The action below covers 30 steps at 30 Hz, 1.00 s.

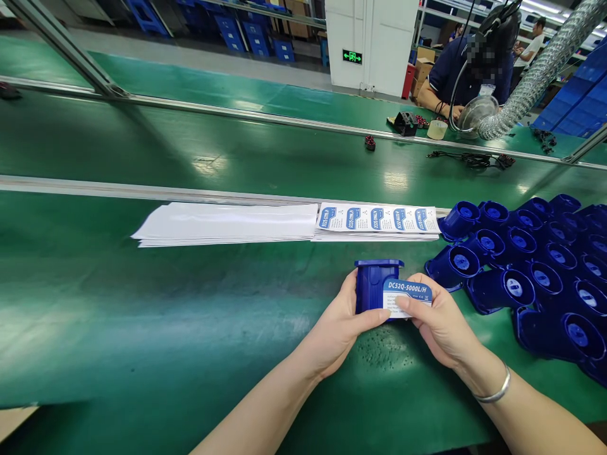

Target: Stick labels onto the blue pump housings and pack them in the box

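A blue plastic housing (pixel 372 284) stands on the green bench (pixel 142 316) in front of me. My left hand (pixel 339 328) grips its left side, thumb across the front. My right hand (pixel 441 322) presses a white label (pixel 408 292) printed "DC52Q-5000L/H" onto the housing's front, fingers curled over the label's lower edge. A silver bangle sits on my right wrist.
A pile of several blue housings (pixel 531 265) lies to the right. A label sheet strip (pixel 379 219) and blank white backing sheets (pixel 227 222) lie behind. Across the belt, a person (pixel 474 69) works beside a flexible metal duct (pixel 535 76).
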Each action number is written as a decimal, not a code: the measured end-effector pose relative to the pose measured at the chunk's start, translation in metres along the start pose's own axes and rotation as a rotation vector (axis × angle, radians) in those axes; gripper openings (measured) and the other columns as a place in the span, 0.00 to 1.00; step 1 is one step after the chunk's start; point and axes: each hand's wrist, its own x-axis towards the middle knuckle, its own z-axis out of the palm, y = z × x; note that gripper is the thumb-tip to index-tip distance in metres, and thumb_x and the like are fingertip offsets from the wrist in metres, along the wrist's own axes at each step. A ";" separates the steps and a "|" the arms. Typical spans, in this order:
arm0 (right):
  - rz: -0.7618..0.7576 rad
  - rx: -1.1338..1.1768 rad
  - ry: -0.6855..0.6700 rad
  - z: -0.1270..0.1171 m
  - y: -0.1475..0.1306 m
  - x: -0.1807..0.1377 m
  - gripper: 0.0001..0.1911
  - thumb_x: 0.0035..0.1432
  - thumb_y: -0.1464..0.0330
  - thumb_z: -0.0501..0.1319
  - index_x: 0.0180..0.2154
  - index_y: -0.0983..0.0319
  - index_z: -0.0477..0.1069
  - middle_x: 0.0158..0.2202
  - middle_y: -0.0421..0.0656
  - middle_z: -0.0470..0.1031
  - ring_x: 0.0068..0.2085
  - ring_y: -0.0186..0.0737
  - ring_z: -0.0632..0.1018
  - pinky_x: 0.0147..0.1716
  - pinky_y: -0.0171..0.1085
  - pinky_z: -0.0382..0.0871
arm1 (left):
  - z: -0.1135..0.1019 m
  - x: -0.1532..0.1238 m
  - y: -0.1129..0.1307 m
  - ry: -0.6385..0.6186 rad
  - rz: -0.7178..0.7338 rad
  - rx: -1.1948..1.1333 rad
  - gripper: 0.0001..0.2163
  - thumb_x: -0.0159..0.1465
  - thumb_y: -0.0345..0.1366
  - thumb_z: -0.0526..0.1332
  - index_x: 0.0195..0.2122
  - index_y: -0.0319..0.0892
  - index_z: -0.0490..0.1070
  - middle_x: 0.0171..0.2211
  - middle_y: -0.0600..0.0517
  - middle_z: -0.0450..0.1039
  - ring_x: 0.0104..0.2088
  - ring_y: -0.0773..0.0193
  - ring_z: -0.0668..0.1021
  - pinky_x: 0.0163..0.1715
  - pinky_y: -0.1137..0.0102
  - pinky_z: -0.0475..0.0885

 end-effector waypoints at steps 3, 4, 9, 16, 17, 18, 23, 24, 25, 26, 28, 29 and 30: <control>0.004 0.010 0.003 0.000 0.000 0.000 0.16 0.46 0.66 0.77 0.30 0.61 0.71 0.26 0.34 0.72 0.29 0.30 0.69 0.32 0.30 0.62 | 0.000 0.000 0.000 0.001 0.004 -0.001 0.34 0.56 0.32 0.72 0.62 0.45 0.61 0.62 0.44 0.68 0.63 0.46 0.69 0.63 0.54 0.62; 0.006 0.013 0.004 0.000 0.000 0.000 0.16 0.46 0.66 0.77 0.30 0.61 0.71 0.27 0.34 0.72 0.30 0.30 0.69 0.32 0.30 0.62 | 0.001 -0.001 0.000 0.001 0.003 0.001 0.34 0.56 0.32 0.72 0.62 0.45 0.61 0.62 0.44 0.68 0.63 0.46 0.69 0.63 0.54 0.62; 0.013 0.012 0.005 0.000 -0.001 0.000 0.17 0.46 0.66 0.77 0.30 0.61 0.71 0.27 0.35 0.72 0.30 0.30 0.69 0.32 0.30 0.62 | -0.002 0.001 -0.001 -0.006 -0.001 0.012 0.34 0.57 0.32 0.72 0.63 0.46 0.61 0.63 0.44 0.68 0.63 0.45 0.69 0.64 0.52 0.62; 0.015 0.008 0.007 0.000 -0.001 0.000 0.17 0.46 0.65 0.77 0.30 0.61 0.71 0.27 0.35 0.72 0.30 0.31 0.69 0.32 0.31 0.63 | -0.006 0.003 -0.005 -0.030 -0.001 0.022 0.35 0.57 0.33 0.72 0.64 0.47 0.60 0.64 0.45 0.66 0.64 0.45 0.68 0.64 0.52 0.62; 0.016 0.007 0.008 0.000 -0.001 -0.001 0.17 0.46 0.65 0.77 0.30 0.61 0.71 0.27 0.35 0.72 0.30 0.31 0.69 0.32 0.31 0.63 | -0.006 0.003 -0.004 -0.035 -0.001 0.026 0.35 0.57 0.34 0.72 0.64 0.47 0.60 0.64 0.45 0.66 0.64 0.45 0.68 0.64 0.53 0.61; 0.016 0.005 0.010 0.000 -0.001 -0.001 0.17 0.46 0.65 0.77 0.30 0.61 0.71 0.27 0.35 0.72 0.30 0.32 0.69 0.33 0.31 0.63 | -0.005 0.002 -0.004 -0.038 -0.001 0.031 0.35 0.57 0.34 0.72 0.64 0.47 0.60 0.64 0.45 0.66 0.64 0.46 0.68 0.64 0.53 0.61; 0.013 -0.015 0.008 -0.001 0.000 -0.001 0.17 0.47 0.65 0.77 0.31 0.61 0.71 0.27 0.35 0.70 0.31 0.32 0.68 0.34 0.32 0.63 | -0.002 0.000 -0.001 -0.013 0.013 0.061 0.36 0.57 0.34 0.72 0.65 0.47 0.58 0.63 0.45 0.68 0.64 0.46 0.67 0.64 0.54 0.61; 0.014 -0.018 0.006 -0.002 0.000 0.000 0.16 0.47 0.65 0.77 0.32 0.60 0.71 0.28 0.36 0.70 0.31 0.32 0.68 0.34 0.32 0.63 | -0.002 0.000 -0.001 -0.010 0.016 0.064 0.36 0.57 0.34 0.72 0.65 0.47 0.58 0.63 0.45 0.68 0.64 0.46 0.68 0.64 0.54 0.61; 0.015 -0.019 0.003 -0.002 0.000 0.000 0.17 0.47 0.65 0.77 0.32 0.61 0.71 0.28 0.36 0.70 0.32 0.33 0.68 0.35 0.32 0.63 | -0.002 0.000 -0.001 -0.009 0.017 0.065 0.36 0.57 0.34 0.72 0.65 0.47 0.58 0.62 0.44 0.68 0.64 0.46 0.68 0.64 0.54 0.61; 0.016 -0.019 0.002 -0.002 0.000 0.000 0.17 0.47 0.65 0.77 0.32 0.61 0.71 0.28 0.36 0.70 0.32 0.32 0.69 0.35 0.32 0.63 | -0.001 0.000 -0.001 -0.010 0.017 0.064 0.36 0.57 0.34 0.72 0.65 0.47 0.58 0.62 0.44 0.68 0.64 0.46 0.68 0.64 0.54 0.61; 0.014 -0.018 0.007 -0.002 0.000 0.000 0.17 0.47 0.65 0.77 0.32 0.61 0.71 0.28 0.36 0.70 0.32 0.32 0.68 0.35 0.32 0.63 | -0.001 0.000 -0.001 -0.008 0.017 0.060 0.36 0.57 0.33 0.72 0.64 0.46 0.59 0.62 0.44 0.68 0.63 0.46 0.68 0.64 0.54 0.61; 0.010 -0.021 0.011 -0.002 0.000 0.000 0.17 0.47 0.64 0.77 0.31 0.61 0.71 0.28 0.36 0.70 0.32 0.32 0.68 0.34 0.31 0.63 | -0.001 0.000 0.000 -0.006 0.015 0.054 0.36 0.56 0.33 0.72 0.64 0.46 0.59 0.62 0.44 0.68 0.63 0.47 0.69 0.64 0.54 0.62; 0.004 -0.026 0.013 -0.002 0.000 0.000 0.17 0.47 0.64 0.77 0.31 0.61 0.70 0.28 0.35 0.70 0.31 0.32 0.68 0.34 0.31 0.62 | 0.000 0.000 0.000 -0.002 0.012 0.045 0.36 0.56 0.32 0.72 0.64 0.45 0.59 0.62 0.44 0.68 0.63 0.47 0.69 0.63 0.54 0.62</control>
